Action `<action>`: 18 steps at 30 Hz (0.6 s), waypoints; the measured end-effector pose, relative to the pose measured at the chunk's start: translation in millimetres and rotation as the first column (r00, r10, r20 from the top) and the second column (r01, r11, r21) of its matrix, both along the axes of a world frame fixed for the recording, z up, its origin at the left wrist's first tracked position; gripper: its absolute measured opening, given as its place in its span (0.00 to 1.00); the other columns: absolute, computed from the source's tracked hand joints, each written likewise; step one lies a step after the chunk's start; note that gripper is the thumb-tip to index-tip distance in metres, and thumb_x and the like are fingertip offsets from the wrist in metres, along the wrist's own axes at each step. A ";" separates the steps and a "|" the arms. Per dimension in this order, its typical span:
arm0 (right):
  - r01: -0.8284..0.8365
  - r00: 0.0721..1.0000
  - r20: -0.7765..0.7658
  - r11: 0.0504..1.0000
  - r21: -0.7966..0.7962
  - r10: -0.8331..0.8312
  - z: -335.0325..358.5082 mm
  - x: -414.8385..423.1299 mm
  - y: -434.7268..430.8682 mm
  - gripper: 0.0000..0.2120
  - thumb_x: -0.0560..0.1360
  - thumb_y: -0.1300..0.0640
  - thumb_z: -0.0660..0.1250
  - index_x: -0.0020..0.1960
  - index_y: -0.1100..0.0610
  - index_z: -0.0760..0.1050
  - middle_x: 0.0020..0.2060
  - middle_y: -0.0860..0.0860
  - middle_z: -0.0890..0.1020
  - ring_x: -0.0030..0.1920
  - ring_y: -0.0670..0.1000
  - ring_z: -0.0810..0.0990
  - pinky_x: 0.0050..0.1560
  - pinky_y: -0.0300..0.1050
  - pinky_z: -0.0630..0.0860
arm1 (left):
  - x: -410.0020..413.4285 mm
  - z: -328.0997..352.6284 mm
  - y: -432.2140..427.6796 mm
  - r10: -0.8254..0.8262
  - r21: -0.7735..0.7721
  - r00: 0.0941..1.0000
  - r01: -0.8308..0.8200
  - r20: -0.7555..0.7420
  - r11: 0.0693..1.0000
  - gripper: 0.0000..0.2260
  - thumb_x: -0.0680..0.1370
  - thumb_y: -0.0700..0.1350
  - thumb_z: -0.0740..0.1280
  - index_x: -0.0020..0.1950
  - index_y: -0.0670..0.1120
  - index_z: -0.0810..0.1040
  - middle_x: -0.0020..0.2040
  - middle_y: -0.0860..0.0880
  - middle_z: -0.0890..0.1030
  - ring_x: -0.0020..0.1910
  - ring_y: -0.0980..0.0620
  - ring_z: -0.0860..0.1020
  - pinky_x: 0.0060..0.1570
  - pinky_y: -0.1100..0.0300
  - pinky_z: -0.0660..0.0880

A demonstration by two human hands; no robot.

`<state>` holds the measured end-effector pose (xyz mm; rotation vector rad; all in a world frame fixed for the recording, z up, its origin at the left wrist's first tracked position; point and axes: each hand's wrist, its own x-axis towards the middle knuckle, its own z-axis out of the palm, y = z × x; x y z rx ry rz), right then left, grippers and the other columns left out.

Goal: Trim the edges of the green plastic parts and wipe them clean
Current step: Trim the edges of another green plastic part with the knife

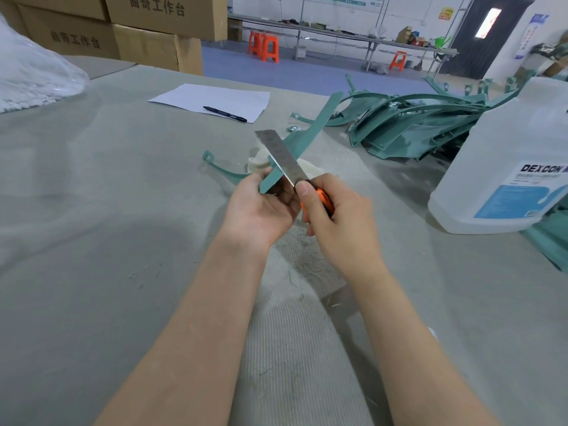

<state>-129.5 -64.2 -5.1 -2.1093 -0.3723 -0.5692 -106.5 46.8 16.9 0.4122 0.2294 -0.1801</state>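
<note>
The left grip [261, 207] pinches the near end of the green plastic part [310, 127], and the right grip [341, 222] just beside it clamps a knife [287, 164] whose long blade crosses the part right above the left grip, so a slip could cut it.

At the centre of the frame my left hand [261, 209] grips the near end of a long green plastic part [319, 119], which slants away toward the upper right. My right hand [338, 224] wraps round an orange utility knife [324, 199], its blade [281, 152] crossing the part's edge. A pale cloth [312, 169] lies on the table [123, 210] just behind. At the right a pile of green parts [415, 127] sits beside a white bottle [507, 142].
</note>
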 end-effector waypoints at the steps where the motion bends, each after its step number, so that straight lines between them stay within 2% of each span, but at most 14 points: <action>1: -0.002 1.000 -0.001 1.000 -0.007 0.002 -0.2 0.0 0.3 0.11 0.76 0.42 0.59 0.44 0.48 0.74 0.30 0.48 0.79 0.33 0.53 0.79 0.39 0.55 0.77 | -0.8 0.5 0.0 0.000 -0.007 1.000 0.000 -0.002 1.000 0.11 0.80 0.38 0.56 0.42 0.40 0.74 0.36 0.46 0.76 0.36 0.51 0.76 0.35 0.61 0.77; 3: -0.006 1.000 -0.008 1.000 -0.015 0.006 -0.1 0.3 0.5 0.12 0.76 0.42 0.59 0.44 0.49 0.74 0.30 0.50 0.79 0.33 0.54 0.80 0.38 0.55 0.77 | -2.6 1.5 0.3 -0.007 -0.037 1.000 0.006 -0.008 0.999 0.11 0.80 0.38 0.56 0.41 0.40 0.74 0.34 0.46 0.76 0.32 0.52 0.76 0.30 0.64 0.77; 6: -0.017 1.000 -0.011 1.000 -0.012 0.017 0.4 0.2 -1.0 0.15 0.77 0.42 0.59 0.44 0.53 0.75 0.30 0.51 0.79 0.32 0.54 0.79 0.37 0.55 0.77 | -4.7 3.1 -0.2 -0.022 -0.048 1.000 0.021 -0.010 0.999 0.13 0.81 0.38 0.56 0.40 0.39 0.75 0.33 0.46 0.77 0.30 0.52 0.77 0.29 0.65 0.77; 9: -0.068 0.998 -0.017 0.997 -0.047 0.067 -0.3 -2.2 1.6 0.13 0.77 0.44 0.60 0.45 0.52 0.76 0.31 0.46 0.78 0.33 0.53 0.80 0.38 0.55 0.77 | -6.3 5.9 -0.4 -0.021 -0.121 1.000 0.019 -0.018 0.992 0.16 0.81 0.38 0.55 0.38 0.36 0.78 0.32 0.44 0.78 0.23 0.52 0.77 0.26 0.65 0.76; 12: -0.106 0.994 -0.031 0.987 -0.122 0.103 -2.1 -4.3 6.1 0.13 0.78 0.45 0.62 0.48 0.54 0.77 0.31 0.44 0.76 0.33 0.52 0.79 0.39 0.54 0.77 | -5.4 5.4 1.5 0.020 -0.178 0.999 -0.025 -0.027 0.984 0.10 0.79 0.35 0.55 0.51 0.37 0.75 0.39 0.44 0.77 0.25 0.55 0.74 0.27 0.67 0.76; 14: -0.110 0.994 -0.029 0.987 -0.121 0.107 -2.4 -4.4 6.3 0.14 0.78 0.45 0.62 0.49 0.54 0.78 0.30 0.44 0.76 0.32 0.50 0.79 0.39 0.53 0.77 | -4.0 3.3 2.7 0.026 -0.178 1.000 -0.028 -0.015 0.984 0.10 0.79 0.35 0.55 0.55 0.39 0.73 0.41 0.44 0.77 0.26 0.55 0.74 0.29 0.67 0.76; 16: -0.112 0.994 -0.028 0.990 -0.091 0.109 -1.5 -4.3 5.6 0.12 0.78 0.45 0.62 0.48 0.53 0.78 0.30 0.42 0.76 0.33 0.51 0.79 0.39 0.55 0.78 | -3.3 2.2 3.1 0.010 -0.171 1.000 -0.010 -0.002 0.985 0.10 0.79 0.35 0.55 0.55 0.39 0.74 0.41 0.45 0.77 0.24 0.55 0.75 0.29 0.66 0.76; 18: -0.098 0.995 -0.022 0.993 -0.059 0.097 0.2 -4.3 5.6 0.12 0.77 0.44 0.61 0.47 0.51 0.77 0.30 0.42 0.76 0.34 0.52 0.80 0.40 0.55 0.78 | -3.5 3.2 3.2 -0.019 -0.145 1.000 0.020 0.009 0.989 0.10 0.79 0.36 0.55 0.48 0.38 0.76 0.38 0.45 0.77 0.23 0.53 0.76 0.27 0.66 0.75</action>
